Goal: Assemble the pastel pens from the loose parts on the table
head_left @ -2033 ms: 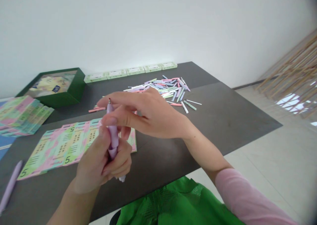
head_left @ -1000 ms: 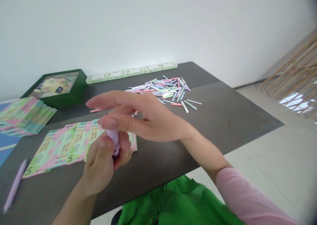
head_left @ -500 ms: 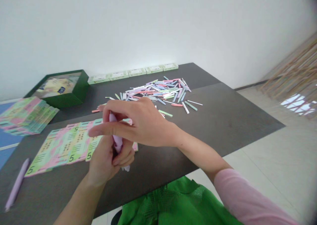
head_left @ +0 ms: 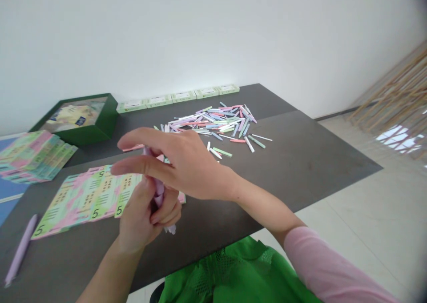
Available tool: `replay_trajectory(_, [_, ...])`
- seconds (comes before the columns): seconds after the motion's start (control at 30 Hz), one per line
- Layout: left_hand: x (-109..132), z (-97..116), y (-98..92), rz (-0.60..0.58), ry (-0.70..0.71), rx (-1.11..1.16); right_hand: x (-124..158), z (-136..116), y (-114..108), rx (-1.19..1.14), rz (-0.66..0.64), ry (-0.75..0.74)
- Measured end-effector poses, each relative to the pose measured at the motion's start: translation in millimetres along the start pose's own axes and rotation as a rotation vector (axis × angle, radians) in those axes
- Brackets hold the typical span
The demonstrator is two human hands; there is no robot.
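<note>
My left hand (head_left: 143, 214) is closed round a lilac pen (head_left: 159, 188) that stands roughly upright over the table's front part. A pale tip pokes out below the fist. Just above it, my right hand (head_left: 187, 163) has its thumb and forefinger apart, pointing left, and partly hides the pen's top. Under and behind the hands, green and pink printed cards (head_left: 78, 198) marked 5 lie in a row. Another lilac pen (head_left: 22, 252) rests on the table at the far left.
A heap of pastel pens (head_left: 216, 121) lies at the middle back. Small green boxes (head_left: 183, 96) line the wall beside a dark green box (head_left: 103, 125) holding packets. Stacked cards (head_left: 36, 156) stand at the left. The dark table (head_left: 300, 156) reaches right.
My right thumb and forefinger have spread apart and moved slightly left, off the pen's top. My left hand still grips the pen.
</note>
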State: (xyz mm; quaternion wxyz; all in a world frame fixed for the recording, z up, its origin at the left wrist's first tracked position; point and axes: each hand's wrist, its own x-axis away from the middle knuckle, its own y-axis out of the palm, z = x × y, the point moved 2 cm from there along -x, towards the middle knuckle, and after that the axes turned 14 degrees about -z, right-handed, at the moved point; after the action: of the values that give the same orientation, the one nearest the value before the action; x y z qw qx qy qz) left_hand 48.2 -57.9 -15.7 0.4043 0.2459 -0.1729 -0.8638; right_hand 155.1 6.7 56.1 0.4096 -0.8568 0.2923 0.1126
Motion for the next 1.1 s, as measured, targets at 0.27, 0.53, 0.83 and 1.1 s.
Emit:
replay_trajectory(0.27, [2,4,-1.2,0.001,-0.009,-0.005,0,29,7,-0.675,-0.268,-0.104])
replay_trajectory(0.53, [4,5,-3.2,0.023,0.009,-0.01,-8,15,-1,-0.885,0.04,-0.039])
replay_trajectory(0.83, [2,8,-3.8,0.055,0.052,-0.09,-9,9,-15,-0.847,0.273,-0.119])
replay_trajectory(1.1, [1,12,-8.2,0.124,0.089,-0.254,-9,-6,-23,-0.815,0.449,-0.183])
